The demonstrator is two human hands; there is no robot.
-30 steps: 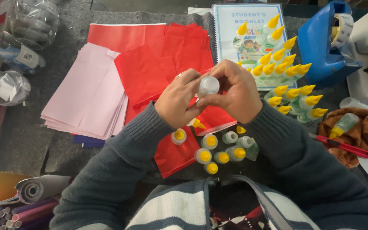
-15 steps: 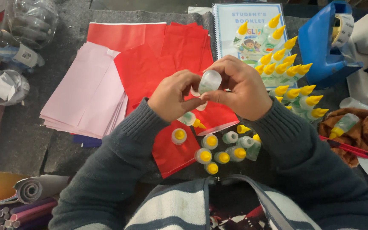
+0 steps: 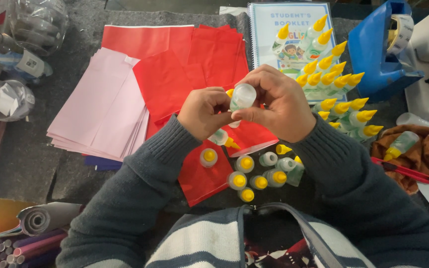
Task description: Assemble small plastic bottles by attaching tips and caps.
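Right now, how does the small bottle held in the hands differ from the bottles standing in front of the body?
The held bottle is off the table, gripped between the left hand and right hand; the standing bottles rest on the red paper and the dark mat. The held bottle shows its pale base to the camera, tilted; most standing bottles show yellow caps from above. All are small, clear and alike in shape.

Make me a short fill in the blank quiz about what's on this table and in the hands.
1. Both hands hold one small clear plastic bottle over sheets of ___ paper.
2. The bottle caps are ___.
3. The pink paper stack lies ___ of the hands.
Missing words: red; yellow; left
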